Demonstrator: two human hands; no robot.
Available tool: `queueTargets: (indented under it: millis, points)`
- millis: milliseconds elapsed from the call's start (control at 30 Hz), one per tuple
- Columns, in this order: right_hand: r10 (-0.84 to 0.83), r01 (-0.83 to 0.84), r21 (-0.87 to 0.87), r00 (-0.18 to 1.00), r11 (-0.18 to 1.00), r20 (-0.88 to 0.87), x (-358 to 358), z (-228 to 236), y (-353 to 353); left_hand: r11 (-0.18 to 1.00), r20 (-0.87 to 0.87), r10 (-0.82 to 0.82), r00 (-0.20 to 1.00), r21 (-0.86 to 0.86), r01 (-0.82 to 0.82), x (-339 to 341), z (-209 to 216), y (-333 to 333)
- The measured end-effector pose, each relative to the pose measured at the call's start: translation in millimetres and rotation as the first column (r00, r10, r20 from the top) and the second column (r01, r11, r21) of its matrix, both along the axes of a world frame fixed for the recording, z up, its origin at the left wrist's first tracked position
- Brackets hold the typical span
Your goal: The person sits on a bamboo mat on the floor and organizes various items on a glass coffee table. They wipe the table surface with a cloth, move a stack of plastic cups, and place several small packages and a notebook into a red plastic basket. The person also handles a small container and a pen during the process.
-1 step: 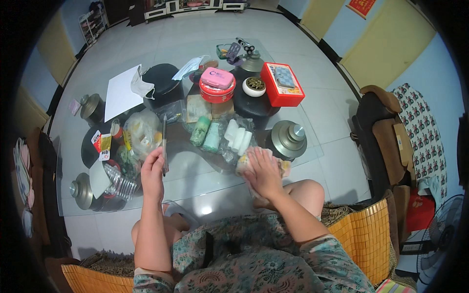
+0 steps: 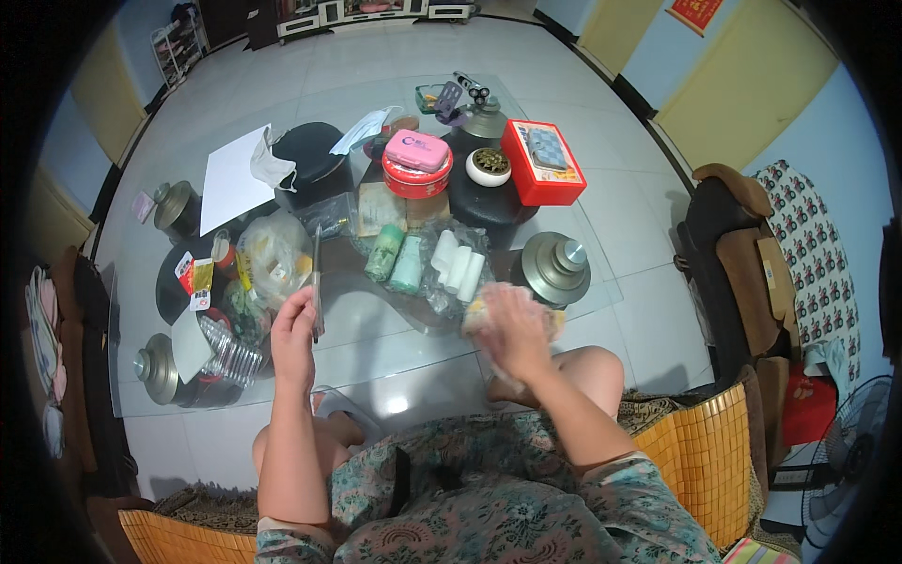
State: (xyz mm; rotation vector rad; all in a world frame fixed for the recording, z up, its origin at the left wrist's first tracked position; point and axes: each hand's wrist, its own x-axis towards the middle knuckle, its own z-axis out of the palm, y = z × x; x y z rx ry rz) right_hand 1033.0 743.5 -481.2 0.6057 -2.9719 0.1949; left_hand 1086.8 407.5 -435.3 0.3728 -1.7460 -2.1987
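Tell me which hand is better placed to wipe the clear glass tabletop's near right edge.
Probably your right hand: it covers a crumpled pale pink cloth at that edge of the tabletop; your left hand holds a slim dark stick.

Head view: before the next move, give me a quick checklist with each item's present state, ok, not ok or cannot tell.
1. Left hand closed on the slender grey object: ok.
2. Slender object identifiable: cannot tell, it shows only as a thin strip.
3. Right hand on the pinkish cloth: ok.
4. Right hand's grip closed on the cloth: cannot tell, motion blur.
5. Wide space between cloth and white rolls: not ok, they lie close together.
6. Pink case resting on the red round tin: ok.
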Motion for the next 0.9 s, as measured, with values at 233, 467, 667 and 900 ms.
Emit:
queueTargets:
  millis: [233,467,667,900]
  points:
    - [-0.382,0.382,0.015,0.924,0.924,-0.007,-108,-43,128,0.999,0.002,0.022,1.0,0.043,-0.022,4,-7,-20]
    - [-0.784,0.797,-0.007,0.595,0.604,0.174,-195,-5,95,0.999,-0.052,0.02,0.998,-0.033,-0.022,0,2,-15]
    - [-0.643,0.64,0.072,0.751,0.765,0.152,-188,-9,-21,0.998,-0.096,0.027,0.995,0.063,-0.021,-9,12,-11]
    - [-0.242,0.254,-0.101,0.963,0.962,0.115,-131,-1,-140,0.932,-0.04,0.174,0.984,0.329,-0.152,-26,19,-16]
